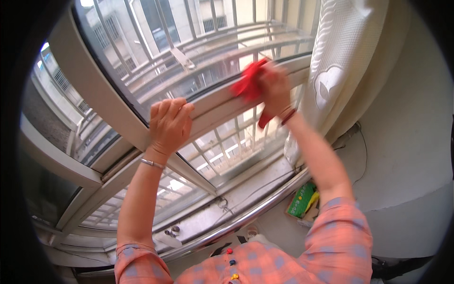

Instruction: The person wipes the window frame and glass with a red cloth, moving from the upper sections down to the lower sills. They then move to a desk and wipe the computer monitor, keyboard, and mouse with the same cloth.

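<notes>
My right hand [275, 88], blurred by motion, holds a bunched red cloth [250, 81] against the horizontal rail of the window frame [216, 103]. A flap of the cloth hangs below the rail. To its left, my left hand [170, 122] rests with bent fingers over the same rail, near the upright frame post; no object shows in it. Above the rail is a large glass pane, with a metal security grille [198, 42] beyond it. Lower panes show more bars below.
A white and cream curtain [340, 71] hangs at the right. A metal rail [244, 218] runs in front of the windowsill [255, 184], where a cable and small items lie. A green box [300, 199] stands on the floor, lower right, near a loose wire on the wall.
</notes>
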{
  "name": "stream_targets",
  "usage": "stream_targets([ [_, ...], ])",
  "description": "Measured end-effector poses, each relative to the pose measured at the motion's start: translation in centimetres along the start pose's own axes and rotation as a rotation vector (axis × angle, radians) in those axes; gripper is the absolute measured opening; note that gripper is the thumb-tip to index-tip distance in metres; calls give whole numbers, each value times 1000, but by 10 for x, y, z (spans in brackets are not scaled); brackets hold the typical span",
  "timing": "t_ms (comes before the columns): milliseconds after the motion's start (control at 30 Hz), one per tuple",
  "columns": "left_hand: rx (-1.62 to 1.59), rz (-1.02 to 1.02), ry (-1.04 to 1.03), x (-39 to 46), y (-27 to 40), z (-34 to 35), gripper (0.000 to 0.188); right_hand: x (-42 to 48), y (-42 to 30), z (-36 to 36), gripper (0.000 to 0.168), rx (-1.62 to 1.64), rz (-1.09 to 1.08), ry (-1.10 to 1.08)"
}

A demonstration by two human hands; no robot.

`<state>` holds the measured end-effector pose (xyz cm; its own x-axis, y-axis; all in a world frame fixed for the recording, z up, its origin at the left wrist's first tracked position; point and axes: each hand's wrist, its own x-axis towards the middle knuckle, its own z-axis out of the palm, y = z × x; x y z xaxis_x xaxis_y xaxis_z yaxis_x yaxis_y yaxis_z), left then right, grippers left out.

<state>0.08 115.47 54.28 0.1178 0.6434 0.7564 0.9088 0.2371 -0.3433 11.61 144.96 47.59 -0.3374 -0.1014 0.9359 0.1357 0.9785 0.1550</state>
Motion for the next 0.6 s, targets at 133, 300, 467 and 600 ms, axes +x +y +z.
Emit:
stream_targets([
  [133,81,-47,-45,-13,2,-2,12,-3,170,-79,39,9,355,-433],
  [300,106,-36,-18,-10,-1,1,11,-42,270,-177,48,-497,922,-251],
  [467,51,-31,6,-7,-2,9,10,-81,228,-142,44,-207,643,-636],
  [600,29,-32,17,-8,-1,7,10,-47,191,-147,43,-189,726,-685],
])
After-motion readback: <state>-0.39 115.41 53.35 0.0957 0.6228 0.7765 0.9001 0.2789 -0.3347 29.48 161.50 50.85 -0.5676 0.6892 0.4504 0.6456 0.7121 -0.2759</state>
